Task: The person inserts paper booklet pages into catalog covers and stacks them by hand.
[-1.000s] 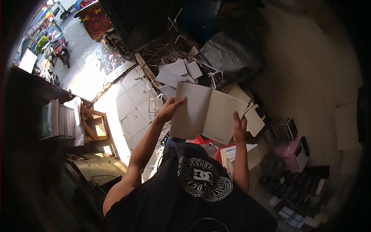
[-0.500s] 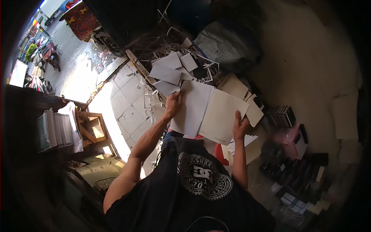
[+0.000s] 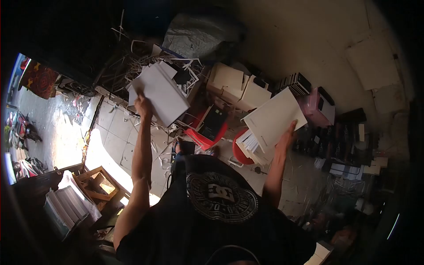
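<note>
My left hand (image 3: 142, 106) is closed on the near left edge of a white paper block (image 3: 164, 93), over the pile of paper scraps. To the right, my right hand (image 3: 287, 136) grips the edge of a cream paper cover (image 3: 273, 117) with small print near one edge. The cover is tilted above a stack of folded papers (image 3: 249, 145), overlapping part of it in this view. That stack rests on a red stool (image 3: 240, 155). Between my hands stands another red stool (image 3: 204, 140) with a flat black item (image 3: 213, 123) on it.
Paper strips (image 3: 191, 73) fill the area behind the block. Cream sheets (image 3: 227, 80) lie at the back middle. A row of black-edged items (image 3: 297, 84), a pink box (image 3: 319, 105) and dark stacks (image 3: 331, 143) line the right. At left, bundled papers (image 3: 68, 205) sit near a wooden frame (image 3: 99, 185).
The white block and cream cover, side by side before, are now apart: the block went left with my left hand, the cover right with my right. The view has turned.
</note>
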`<state>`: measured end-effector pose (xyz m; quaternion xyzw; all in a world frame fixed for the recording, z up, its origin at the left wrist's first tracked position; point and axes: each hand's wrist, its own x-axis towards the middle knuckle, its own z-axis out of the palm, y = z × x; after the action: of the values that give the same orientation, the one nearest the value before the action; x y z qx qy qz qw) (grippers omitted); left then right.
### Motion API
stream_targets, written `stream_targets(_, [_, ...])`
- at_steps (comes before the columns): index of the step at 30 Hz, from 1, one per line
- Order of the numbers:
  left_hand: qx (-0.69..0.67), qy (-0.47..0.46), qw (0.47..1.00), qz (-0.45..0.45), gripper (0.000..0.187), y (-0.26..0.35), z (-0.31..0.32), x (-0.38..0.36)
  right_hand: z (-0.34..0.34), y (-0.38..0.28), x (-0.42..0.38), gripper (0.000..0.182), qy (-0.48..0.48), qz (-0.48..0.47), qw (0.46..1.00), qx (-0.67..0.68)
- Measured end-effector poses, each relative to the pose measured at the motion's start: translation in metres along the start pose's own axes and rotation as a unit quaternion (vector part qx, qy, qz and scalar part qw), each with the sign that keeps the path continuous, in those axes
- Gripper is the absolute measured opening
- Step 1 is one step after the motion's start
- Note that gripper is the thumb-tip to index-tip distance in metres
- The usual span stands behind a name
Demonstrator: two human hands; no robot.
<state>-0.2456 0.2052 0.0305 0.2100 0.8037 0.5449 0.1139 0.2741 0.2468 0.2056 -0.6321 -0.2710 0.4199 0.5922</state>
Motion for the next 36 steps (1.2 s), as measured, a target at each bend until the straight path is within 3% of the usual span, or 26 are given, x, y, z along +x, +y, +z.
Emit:
stream_targets(1, [-0.074, 0.057, 0.992, -0.082, 0.064, -0.005, -0.028, 0.017, -0.024, -0.013, 0.011, 0.059, 0.000, -0.025, 0.999, 0.034])
stream_targets(2, [0.037, 0.108, 0.989, -0.094, 0.065, -0.060, -0.035, 0.048, -0.039, -0.025, 0.016, 0.062, 0.018, -0.024, 0.997, 0.070])
stream_targets(3, [0.069, 0.137, 0.986, -0.060, 0.065, -0.070, -0.037, 0.054, -0.055, -0.023, 0.023, 0.062, 0.023, -0.019, 0.997, 0.064])
stream_targets(4, [0.045, 0.090, 0.995, 0.024, 0.068, -0.127, -0.032, 0.075, -0.068, -0.017, 0.034, 0.063, 0.025, -0.014, 0.998, 0.056])
stream_targets(5, [-0.016, 0.075, 0.990, -0.121, 0.073, -0.103, -0.021, 0.063, -0.078, -0.014, 0.041, 0.063, 0.026, -0.009, 0.998, 0.050])
stream_targets(7, [-0.133, 0.052, 0.904, -0.402, 0.090, -0.010, -0.008, 0.032, -0.085, 0.007, 0.052, 0.064, 0.011, 0.008, 0.999, 0.049])
stream_targets(8, [-0.024, 0.042, 0.906, -0.421, 0.114, -0.023, 0.012, 0.034, -0.082, 0.010, 0.048, 0.063, 0.003, 0.002, 0.997, 0.071])
stream_targets(9, [0.103, 0.020, 0.944, -0.314, 0.104, -0.018, 0.041, 0.023, -0.070, 0.015, 0.042, 0.063, -0.009, -0.005, 0.996, 0.094])
stream_targets(10, [0.057, -0.149, 0.966, -0.204, 0.081, 0.000, 0.055, -0.001, -0.057, 0.011, 0.036, 0.061, -0.017, 0.001, 0.996, 0.091])
stream_targets(11, [0.013, -0.312, 0.946, -0.084, 0.061, 0.025, 0.070, -0.035, -0.045, 0.004, 0.026, 0.060, -0.022, 0.010, 0.996, 0.088])
stream_targets(12, [-0.121, -0.453, 0.878, -0.095, 0.057, 0.061, 0.077, -0.084, -0.040, 0.003, 0.018, 0.059, -0.024, 0.021, 0.996, 0.084])
stream_targets(13, [-0.135, -0.576, 0.805, -0.047, 0.054, 0.093, 0.079, -0.130, -0.040, 0.013, 0.018, 0.059, -0.022, 0.017, 0.997, 0.072])
stream_targets(14, [-0.081, -0.640, 0.763, 0.039, 0.054, 0.151, 0.061, -0.175, -0.042, 0.025, 0.022, 0.059, -0.019, 0.012, 0.998, 0.061])
stream_targets(15, [-0.019, -0.594, 0.777, 0.207, 0.051, 0.151, 0.065, -0.210, -0.041, 0.032, 0.026, 0.058, -0.017, 0.004, 0.999, 0.050])
stream_targets(16, [-0.048, -0.545, 0.786, 0.288, 0.047, 0.160, 0.063, -0.235, -0.035, 0.025, 0.019, 0.058, -0.010, 0.026, 0.999, 0.026])
stream_targets(17, [-0.092, -0.543, 0.793, 0.262, 0.039, 0.173, 0.057, -0.252, -0.033, 0.019, 0.011, 0.058, -0.019, 0.041, 0.999, 0.010])
stream_targets(19, [-0.065, -0.492, 0.809, 0.316, 0.030, 0.162, 0.061, -0.268, -0.030, 0.014, 0.000, 0.058, -0.037, 0.071, 0.997, -0.018])
stream_targets(22, [-0.137, -0.430, 0.823, 0.345, 0.020, 0.169, 0.055, -0.276, -0.043, 0.037, 0.004, 0.057, -0.086, 0.132, 0.984, 0.082])
stream_targets(25, [-0.071, -0.471, 0.802, 0.360, 0.018, 0.159, 0.057, -0.277, -0.044, 0.038, -0.008, 0.053, -0.122, 0.174, 0.971, 0.104])
stream_targets(27, [-0.076, -0.466, 0.764, 0.439, 0.016, 0.155, 0.057, -0.277, -0.056, 0.051, -0.008, 0.051, -0.152, 0.200, 0.966, 0.058])
stream_targets(30, [-0.067, -0.449, 0.810, 0.372, 0.007, 0.154, 0.047, -0.291, -0.061, 0.078, -0.012, 0.051, -0.119, 0.216, 0.968, 0.052])
stream_targets(34, [-0.101, -0.532, 0.722, 0.430, 0.009, 0.151, 0.044, -0.284, -0.070, 0.085, -0.004, 0.054, -0.140, 0.166, 0.976, -0.014])
stream_targets(36, [-0.084, -0.585, 0.732, 0.338, 0.013, 0.158, 0.033, -0.291, -0.082, 0.086, 0.010, 0.056, -0.182, 0.136, 0.970, -0.085])
